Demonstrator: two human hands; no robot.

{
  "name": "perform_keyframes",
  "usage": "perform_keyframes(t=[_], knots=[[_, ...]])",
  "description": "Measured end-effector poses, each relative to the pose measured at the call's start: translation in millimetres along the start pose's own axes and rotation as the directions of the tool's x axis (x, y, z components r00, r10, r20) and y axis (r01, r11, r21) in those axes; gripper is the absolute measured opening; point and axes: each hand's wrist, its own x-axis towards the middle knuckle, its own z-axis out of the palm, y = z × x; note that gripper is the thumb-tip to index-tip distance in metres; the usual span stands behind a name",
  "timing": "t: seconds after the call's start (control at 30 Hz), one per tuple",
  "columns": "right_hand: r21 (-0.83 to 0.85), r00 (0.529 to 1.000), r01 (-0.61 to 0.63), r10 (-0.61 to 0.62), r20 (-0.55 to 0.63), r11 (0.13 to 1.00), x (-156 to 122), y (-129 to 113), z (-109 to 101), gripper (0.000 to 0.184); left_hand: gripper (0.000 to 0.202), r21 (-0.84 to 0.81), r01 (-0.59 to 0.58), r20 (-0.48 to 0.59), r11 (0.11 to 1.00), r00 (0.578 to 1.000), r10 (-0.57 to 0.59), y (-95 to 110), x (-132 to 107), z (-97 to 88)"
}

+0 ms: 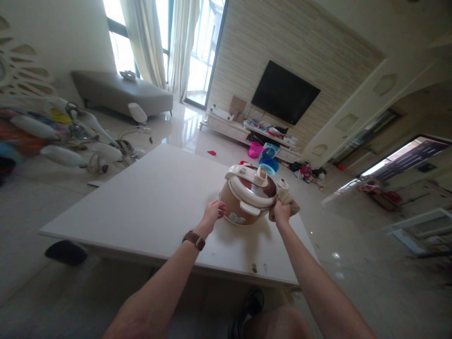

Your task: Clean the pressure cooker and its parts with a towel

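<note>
An electric pressure cooker (251,190), brown-bodied with a cream rim and a shiny lid, stands on the white table (151,197). A label shows low on its side, and a cream side handle faces me. Beside the cooker's left wall is my left hand (213,212), its fingers loosely bent and holding nothing; whether the fingertips touch the wall I cannot tell. My right hand (282,212) grips a beige cloth (285,194) at the cooker's right side, with the cloth against or very close to it.
Two tiny objects, one a dark and yellow piece (254,268), lie by the table's near edge. Pink and blue baskets (269,160) stand on the floor behind. A TV (285,92) hangs above a cluttered white cabinet (226,126). A lamp-like fixture (70,155) is at left.
</note>
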Motion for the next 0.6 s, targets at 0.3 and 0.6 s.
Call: perform_keyframes(t=[0.3,0.6], knots=[[-0.319,0.866,0.472,-0.365,0.342,0.822,-37,-43,-12,0.068,0.014,-0.008,0.010,0.007,1.000,1.000,-0.010,-3,7,6.8],[-0.378,0.590,0.795,-0.458,0.665,0.475,-117,-39,-23,0.083,0.016,0.031,0.013,0.027,0.999,1.000,-0.014,-9,-4,8.8]])
